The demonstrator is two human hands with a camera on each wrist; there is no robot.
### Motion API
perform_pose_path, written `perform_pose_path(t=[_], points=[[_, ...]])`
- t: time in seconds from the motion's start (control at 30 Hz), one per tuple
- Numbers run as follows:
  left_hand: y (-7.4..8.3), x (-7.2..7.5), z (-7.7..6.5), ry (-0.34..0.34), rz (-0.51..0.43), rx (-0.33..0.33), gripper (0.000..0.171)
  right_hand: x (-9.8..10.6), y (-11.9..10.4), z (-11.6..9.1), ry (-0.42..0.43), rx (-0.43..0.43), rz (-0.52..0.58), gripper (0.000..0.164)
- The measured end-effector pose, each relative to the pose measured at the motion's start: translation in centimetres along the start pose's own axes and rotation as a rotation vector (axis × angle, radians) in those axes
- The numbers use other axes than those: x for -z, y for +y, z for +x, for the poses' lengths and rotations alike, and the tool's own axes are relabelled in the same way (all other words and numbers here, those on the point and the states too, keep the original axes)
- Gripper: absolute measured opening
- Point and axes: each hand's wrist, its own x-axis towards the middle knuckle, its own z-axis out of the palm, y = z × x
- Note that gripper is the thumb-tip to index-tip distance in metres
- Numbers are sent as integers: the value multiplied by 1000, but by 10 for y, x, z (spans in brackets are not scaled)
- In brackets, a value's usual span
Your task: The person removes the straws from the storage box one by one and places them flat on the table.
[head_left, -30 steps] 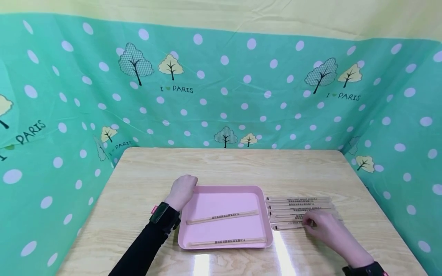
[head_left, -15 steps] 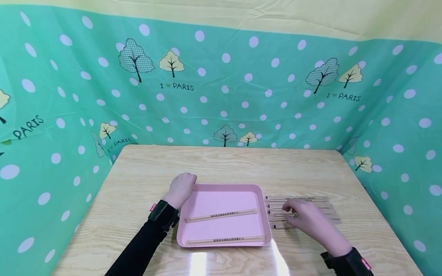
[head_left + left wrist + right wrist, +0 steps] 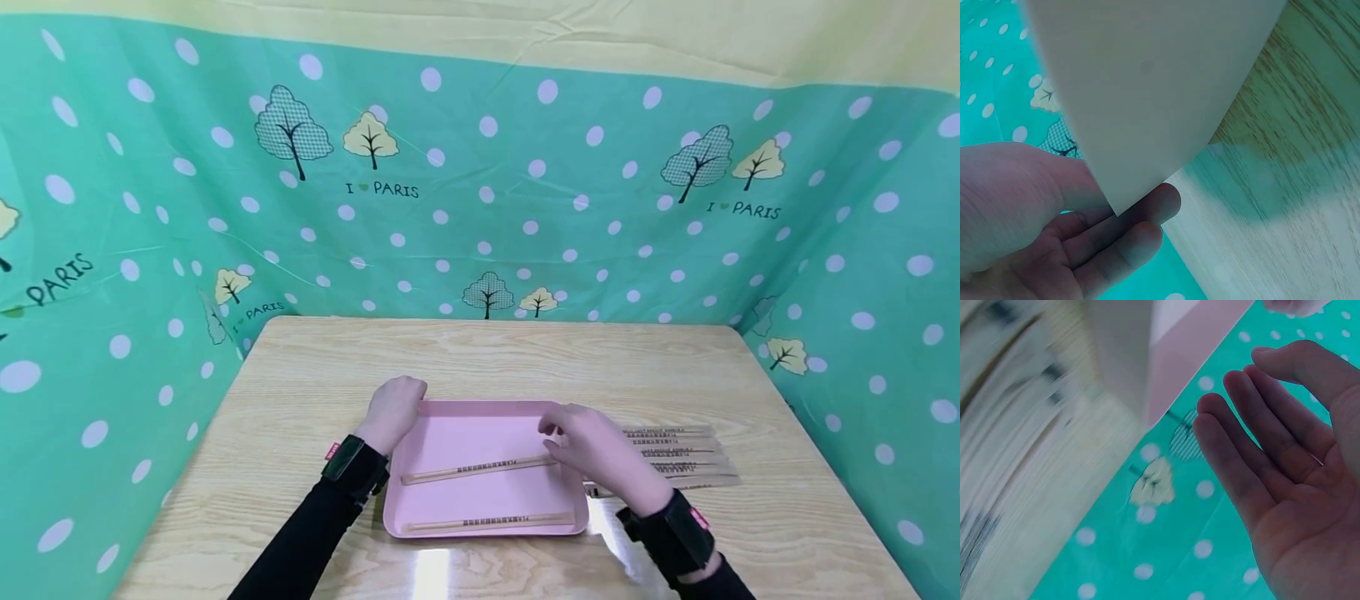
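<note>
A pink tray lies on the table, with two wrapped straws inside, a slanted one across the middle and another along the near side. My left hand grips the tray's far left corner; in the left wrist view its fingers lie against the tray's corner. Above the tray's right edge is my right hand, holding nothing. The right wrist view shows that hand with loosely bent fingers apart from the tray. Several wrapped straws lie side by side right of the tray, partly hidden by this hand.
The wooden table is enclosed at the back and sides by a green dotted curtain. Light glares off the tabletop near the tray's front edge. Both wrists wear black straps.
My right hand has travelled left from the row of straws to above the tray's right edge. My left hand stays on the tray corner, and the straws in the tray have not moved.
</note>
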Motion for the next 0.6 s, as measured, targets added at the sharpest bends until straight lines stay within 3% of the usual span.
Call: perform_pose_path(t=[0.23,0.4,0.6], points=[[-1,1,2,3,-8,5,22,-13,-22,35,18,100,15,13],[-1,1,2,7,-7,3,23,-28,-31,48,0,71,2,9],[0,1,0,-8,-10,17,24,-51,-32,53,-51,53,65,7]])
